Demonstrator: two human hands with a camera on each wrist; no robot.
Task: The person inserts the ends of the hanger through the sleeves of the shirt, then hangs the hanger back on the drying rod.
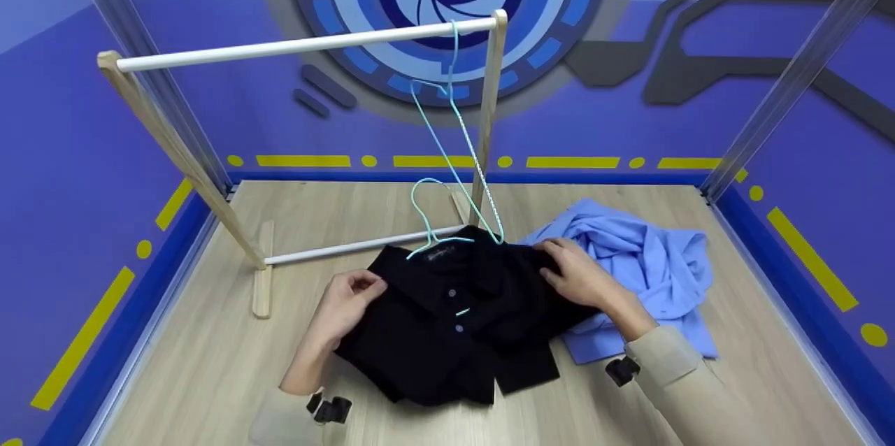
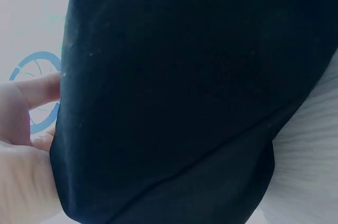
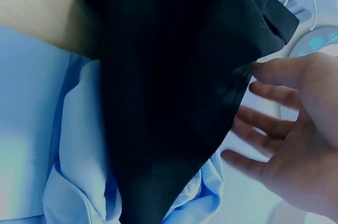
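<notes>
A black shirt (image 1: 447,334) with a collar and light buttons is between both hands. A light-blue hanger (image 1: 428,233) is in its neck, the hook standing up above the collar; most of the hanger is hidden by the cloth. My left hand (image 1: 344,310) pinches the shirt at its left shoulder edge; in the left wrist view the black cloth hides most of the fingertips. On the other shoulder, my right hand (image 1: 582,279) holds the cloth edge between thumb and forefinger, the other fingers (image 3: 259,166) loosely spread, as the right wrist view shows.
A clothes rack (image 1: 308,47) with wooden posts and white bars stands behind at the left. Another light-blue hanger (image 1: 458,131) hangs at its right end, its lower corner near the shirt collar. A crumpled blue garment (image 1: 650,264) lies on the wooden table (image 1: 189,362) at the right.
</notes>
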